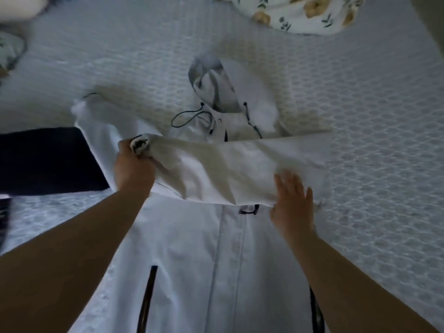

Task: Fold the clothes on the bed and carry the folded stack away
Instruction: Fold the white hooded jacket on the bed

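Note:
A white hooded jacket [197,255] lies face up on the bed, its hood [213,87] pointing away from me and black drawstrings at the collar. One sleeve [216,169] is drawn across the chest from right to left. My left hand [133,168] grips that sleeve's cuff at the jacket's left side. My right hand [292,203] lies flat with straight fingers on the sleeve near the right shoulder, pressing it down. The jacket's other sleeve [93,116] stretches out to the upper left.
The bed [360,104] has a pale textured cover. A dark folded garment [48,162] lies at the left beside the jacket. A floral cloth [302,13] sits at the top right, and another pale item [12,51] at the far left edge.

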`<state>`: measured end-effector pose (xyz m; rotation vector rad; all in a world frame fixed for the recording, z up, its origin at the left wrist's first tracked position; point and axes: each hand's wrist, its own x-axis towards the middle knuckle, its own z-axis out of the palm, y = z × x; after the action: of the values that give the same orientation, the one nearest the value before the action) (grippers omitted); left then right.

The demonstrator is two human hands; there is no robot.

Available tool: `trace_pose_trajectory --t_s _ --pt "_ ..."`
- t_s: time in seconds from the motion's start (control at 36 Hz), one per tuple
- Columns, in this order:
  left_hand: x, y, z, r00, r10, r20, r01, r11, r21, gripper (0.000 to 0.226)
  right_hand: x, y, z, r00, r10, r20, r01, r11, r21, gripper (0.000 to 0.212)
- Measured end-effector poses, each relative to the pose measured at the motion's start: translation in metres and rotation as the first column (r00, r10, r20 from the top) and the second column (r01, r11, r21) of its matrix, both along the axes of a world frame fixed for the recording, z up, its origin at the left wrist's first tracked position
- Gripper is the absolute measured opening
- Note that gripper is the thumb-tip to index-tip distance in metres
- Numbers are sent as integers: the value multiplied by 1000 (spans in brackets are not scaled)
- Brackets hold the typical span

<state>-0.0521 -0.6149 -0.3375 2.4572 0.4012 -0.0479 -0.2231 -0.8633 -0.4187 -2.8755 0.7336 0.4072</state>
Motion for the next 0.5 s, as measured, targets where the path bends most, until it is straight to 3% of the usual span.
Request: trace_pose_trajectory --t_s 0.08,0.25,0.39,0.5 --pt "10 32 -8 999 35 38 -37 997 66 39 15 17 -11 1000 1 3 -1 1000 -2 78" --pt "21 56 -15 992 29 120 -46 989 141 43 37 51 -22 1000 20 24 -21 997 71 48" --pt "30 44 -17 977 -51 206 13 984 180 56 58 80 -19 978 25 209 -92 943 320 52" --pt "17 19 -36 954 -197 226 173 977 122 66 59 85 -25 982 121 148 -170 906 388 60"
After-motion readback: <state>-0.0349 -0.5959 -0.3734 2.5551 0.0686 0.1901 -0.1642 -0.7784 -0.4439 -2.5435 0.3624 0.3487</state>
